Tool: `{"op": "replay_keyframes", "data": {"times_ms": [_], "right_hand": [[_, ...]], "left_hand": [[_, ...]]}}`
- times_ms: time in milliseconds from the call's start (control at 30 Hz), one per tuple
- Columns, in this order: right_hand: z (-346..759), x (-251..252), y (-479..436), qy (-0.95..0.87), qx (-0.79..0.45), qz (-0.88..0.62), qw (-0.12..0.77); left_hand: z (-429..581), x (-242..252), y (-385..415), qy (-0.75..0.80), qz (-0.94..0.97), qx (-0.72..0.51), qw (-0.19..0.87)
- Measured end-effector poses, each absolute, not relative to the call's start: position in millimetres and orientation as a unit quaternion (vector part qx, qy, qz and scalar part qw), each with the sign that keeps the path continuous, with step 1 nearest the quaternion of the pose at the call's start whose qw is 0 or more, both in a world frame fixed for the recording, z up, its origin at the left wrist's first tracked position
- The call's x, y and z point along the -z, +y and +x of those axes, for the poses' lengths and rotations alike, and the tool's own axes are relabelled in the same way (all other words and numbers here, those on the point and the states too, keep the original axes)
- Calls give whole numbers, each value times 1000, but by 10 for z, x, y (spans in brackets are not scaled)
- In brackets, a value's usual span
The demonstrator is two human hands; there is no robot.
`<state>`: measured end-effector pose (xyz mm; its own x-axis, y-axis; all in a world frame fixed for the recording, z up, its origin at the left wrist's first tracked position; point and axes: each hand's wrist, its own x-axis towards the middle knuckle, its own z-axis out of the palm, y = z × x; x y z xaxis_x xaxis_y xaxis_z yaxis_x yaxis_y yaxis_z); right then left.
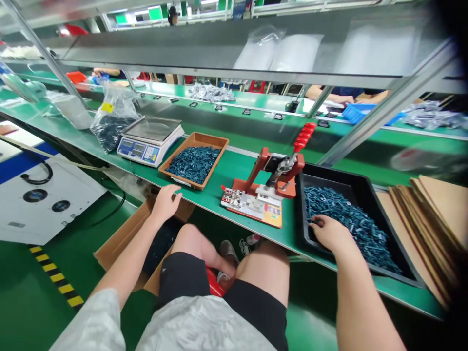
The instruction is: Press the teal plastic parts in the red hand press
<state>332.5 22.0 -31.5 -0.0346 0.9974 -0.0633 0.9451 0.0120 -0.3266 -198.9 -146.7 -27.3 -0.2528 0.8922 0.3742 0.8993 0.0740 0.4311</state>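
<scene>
We note the left hand (166,204) lying open at the front edge of the green assembly bench (234,183), released, with nothing visible in it. The right hand (331,234) rests on the heap of dark teal plastic parts (353,226) in the black plastic tray (331,178); its fingers curl down into the heap, but we cannot tell whether they grasp any piece. The tray sits at the right end of the work area, close to the front edge, which places the heap within easy reach of that hand. Between the hands stands a red-handled toggle press (281,170), set directly ahead of the body. To its left, a brown tray (193,141) of similar parts and a digital scale (149,139) sit along the bench, with a narrow bare strip between press and tray.
</scene>
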Motion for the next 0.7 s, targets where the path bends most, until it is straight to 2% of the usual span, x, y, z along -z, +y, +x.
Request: {"op": "replay_keyframes", "data": {"times_ms": [67,133,267,367,533,600,700], "right_hand": [[3291,276,156,-683,-156,-708,89],[3260,194,72,-673,-166,-711,120],[3245,116,-40,-682,-138,-685,218],[3292,167,-34,-655,-125,-692,275],[3181,115,-170,-651,-163,-582,460],[2995,59,-299,-672,-168,-526,493],[2640,67,-480,-711,-193,-461,495]], "left_hand": [[-1887,-5,-931,-728,-634,262,1],[-1827,-168,-451,-755,-631,169,-48],[-1781,-142,125,-796,-596,7,-106],[-1819,-28,246,-810,-580,1,-82],[-1837,-32,184,-824,-565,-3,-53],[-1807,-60,171,-829,-558,-17,-48],[-1811,-138,166,-828,-560,-32,-23]]}}
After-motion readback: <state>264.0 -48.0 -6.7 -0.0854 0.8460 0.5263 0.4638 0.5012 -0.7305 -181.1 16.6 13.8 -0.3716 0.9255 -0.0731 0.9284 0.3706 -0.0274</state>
